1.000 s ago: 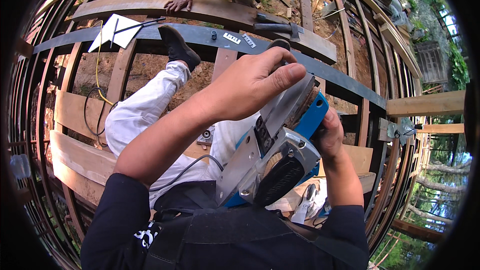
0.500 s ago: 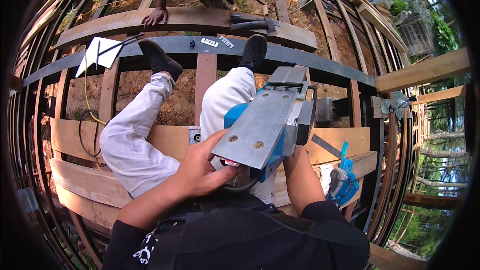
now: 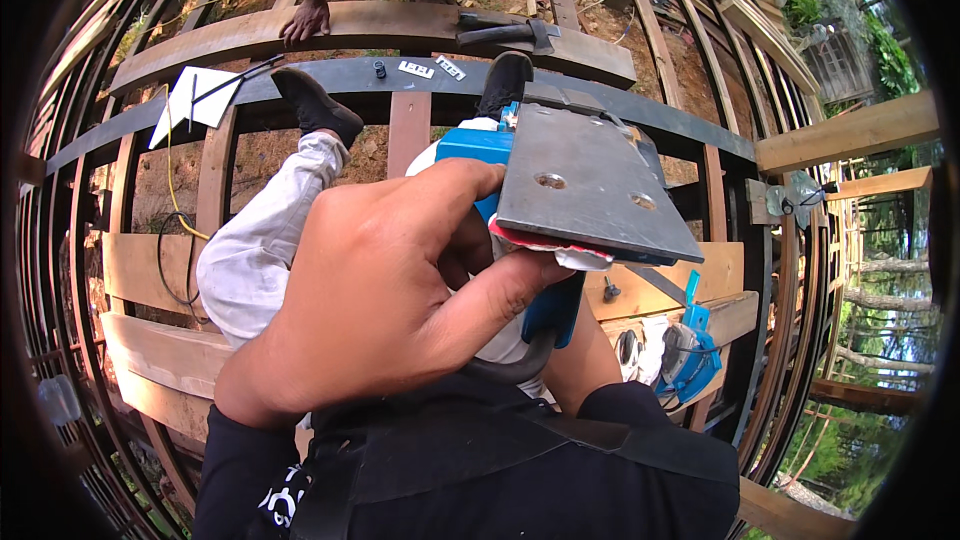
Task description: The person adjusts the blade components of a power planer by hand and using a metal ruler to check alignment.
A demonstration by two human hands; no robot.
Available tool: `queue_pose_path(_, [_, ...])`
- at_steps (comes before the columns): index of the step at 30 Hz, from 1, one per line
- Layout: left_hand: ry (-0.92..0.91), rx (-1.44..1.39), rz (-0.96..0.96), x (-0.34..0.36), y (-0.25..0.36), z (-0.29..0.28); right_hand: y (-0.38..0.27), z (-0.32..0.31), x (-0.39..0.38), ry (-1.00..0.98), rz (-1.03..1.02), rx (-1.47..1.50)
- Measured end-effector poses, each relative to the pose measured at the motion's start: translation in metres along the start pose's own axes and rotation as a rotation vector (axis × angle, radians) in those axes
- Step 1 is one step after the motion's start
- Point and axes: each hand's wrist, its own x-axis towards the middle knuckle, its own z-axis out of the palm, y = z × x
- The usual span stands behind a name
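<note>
An electric planer [image 3: 600, 175] with a blue body is held up in front of me, its flat grey metal sole facing me. My left hand [image 3: 375, 260] is closed at the planer's rear end, thumb under the edge and index finger along the blue side. A crumpled red and white piece [image 3: 580, 256] shows between the sole's edge and my thumb; I cannot tell what it is. A thick black cord [image 3: 515, 368] curves below the tool. My right forearm [image 3: 585, 365] rises behind the planer, which hides the hand and its fingers.
Another person's hand [image 3: 306, 23] rests on a far wooden beam [image 3: 400, 25] beside an axe [image 3: 515, 33]. A dark beam carries small white parts [image 3: 418, 69] and a black socket [image 3: 380, 69]. On planks to the right lies a blue tool [image 3: 690, 355]. Gaps between joists show soil.
The planer has turned and come closer, with its rear end higher. My left hand has risen with it. A small dark knob on the right-hand planks has come into sight.
</note>
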Motion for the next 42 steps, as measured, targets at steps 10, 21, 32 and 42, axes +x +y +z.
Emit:
queue_pose_path(10, [0.058, -0.002, -0.009, -0.001, 0.003, 0.000, 0.005, -0.005, 0.014, -0.011, -0.033, -0.037])
queue_pose_path(21, [-0.376, -0.786, -0.417, -0.065, -0.111, 0.007, -0.092, 0.068, 0.012, 0.238, -0.395, -0.725])
queue_pose_path(32, [-0.619, -0.565, -0.384, -0.083, -0.127, 0.040, -0.093, 0.103, -0.004, 0.075, -0.145, -1.070])
queue_pose_path(42, [-0.034, -0.278, 0.446, 0.085, -0.065, 0.019, -0.092, 0.102, 0.008, 0.003, 0.008, -0.792])
